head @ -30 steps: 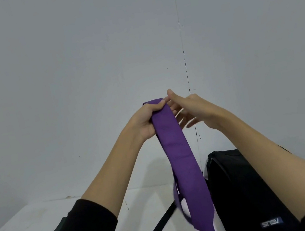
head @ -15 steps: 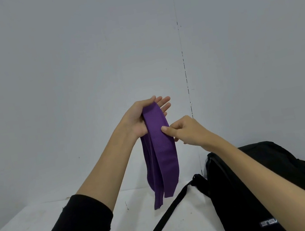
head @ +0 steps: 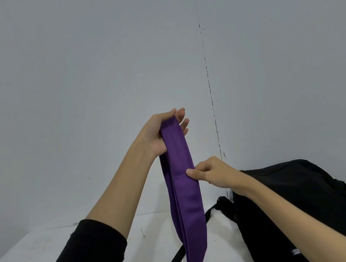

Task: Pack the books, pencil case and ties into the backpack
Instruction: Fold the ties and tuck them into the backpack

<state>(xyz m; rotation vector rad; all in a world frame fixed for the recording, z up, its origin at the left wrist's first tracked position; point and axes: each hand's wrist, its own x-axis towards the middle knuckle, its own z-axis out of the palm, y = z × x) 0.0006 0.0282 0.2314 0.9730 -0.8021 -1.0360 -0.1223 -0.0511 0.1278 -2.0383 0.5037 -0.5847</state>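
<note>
Purple tie point(head: 185, 188) folded, hanging from left hand's point(head: 159, 133) grip, right hand point(head: 211, 173) pinching its middle

My feed is evenly lit and rather dim — soft, diffuse light, no glare anywhere. The wall point(head: 89, 76) reads flat grey, darkening toward the corners. Focus is sharp throughout — only mild wide-angle bending shows along the table point(head: 39, 256) edge.
</note>
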